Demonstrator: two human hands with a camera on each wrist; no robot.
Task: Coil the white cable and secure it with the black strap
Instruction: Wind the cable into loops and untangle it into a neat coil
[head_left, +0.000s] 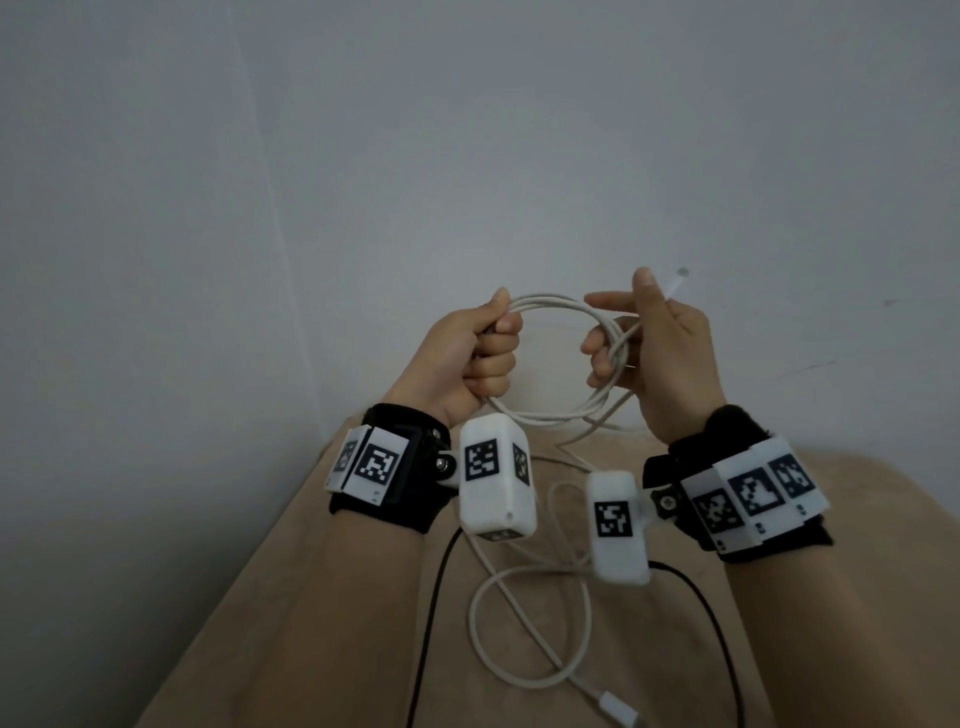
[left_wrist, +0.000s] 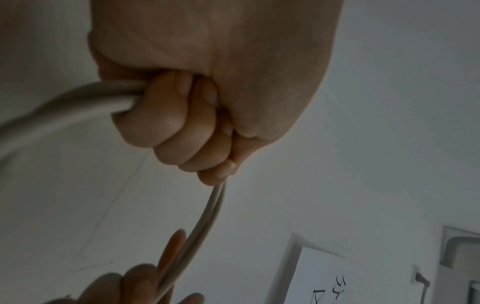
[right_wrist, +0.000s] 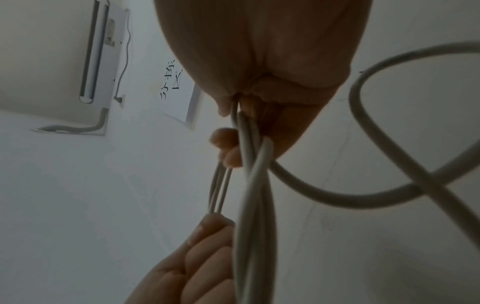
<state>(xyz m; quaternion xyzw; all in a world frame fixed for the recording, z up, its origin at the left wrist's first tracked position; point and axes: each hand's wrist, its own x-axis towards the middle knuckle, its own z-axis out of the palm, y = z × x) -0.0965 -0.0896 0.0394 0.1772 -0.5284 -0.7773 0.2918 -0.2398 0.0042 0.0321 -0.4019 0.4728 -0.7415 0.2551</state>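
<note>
The white cable (head_left: 558, 302) is wound into a small coil held up between both hands. My left hand (head_left: 492, 347) is a fist round the coil's left side; a dark bit (head_left: 482, 339) shows inside the fist, and I cannot tell whether it is the black strap. My right hand (head_left: 615, 340) curls its lower fingers round the coil's right side, with one cable end (head_left: 675, 283) sticking up past the thumb. The rest of the cable (head_left: 530, 618) trails down in loose loops to a connector (head_left: 618, 709). Up close, the left fist (left_wrist: 187, 127) grips bundled strands (left_wrist: 78, 102). Crossing strands (right_wrist: 249, 205) hang from the right hand (right_wrist: 259, 82).
A beige padded surface (head_left: 311, 623) lies below the hands, against a plain grey wall (head_left: 467, 156). Two thin black cords (head_left: 434, 613) run down from the wrist cameras. In the right wrist view a wall unit (right_wrist: 96, 51) and a paper sign (right_wrist: 179, 86) show.
</note>
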